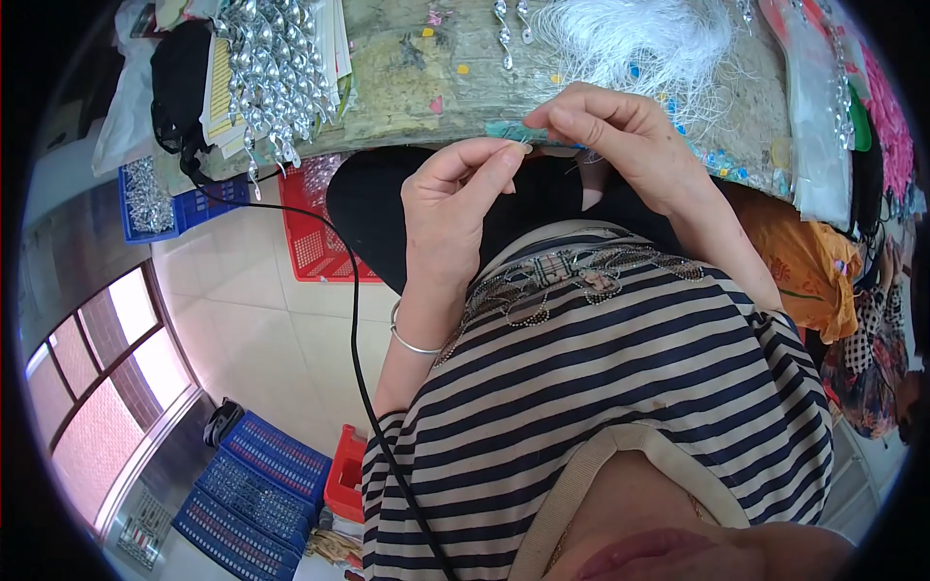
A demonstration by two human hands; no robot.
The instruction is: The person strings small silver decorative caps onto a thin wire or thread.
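Hands meet at the near edge of the worktable [407, 77], just above the lap. Left hand [450, 208]: fingers curled, thumb & forefinger tips pinched together near the table edge; whatever sits in the pinch is too small to make out, poss. a fine thread or needle, cannot tell. Silver bangle [412, 341] on left wrist. Right hand [620, 136]: fingers bent, closed lightly on a small teal piece [506, 129], thumb on top. Teal piece: flat, narrow, pale blue-green, only its left end visible past the fingertips; it lies at the table edge, between the two hands, w/ left fingertips just beside it. Detail of shape is hidden by the fingers. Behind right hand: loose bundle of white threads [649, 39] spread over the tabletop, strands trailing toward the right wrist. Table surface is worn, greenish-grey, w/ small coloured bits scattered on it. Upper left of table: heap of silver twisted ornaments [276, 68] hanging over the edge, on top of paper cards. Below, on the tiled floor: red plastic basket [315, 237] & blue crate [160, 198] w/ small metal parts. Black cable [354, 329] runs from the table down past the left forearm. Lower left: stacked blue trays [257, 489]. Person wears a striped top [630, 387], dark & beige bands. Right side: orange cloth [809, 266], near the right elbow.
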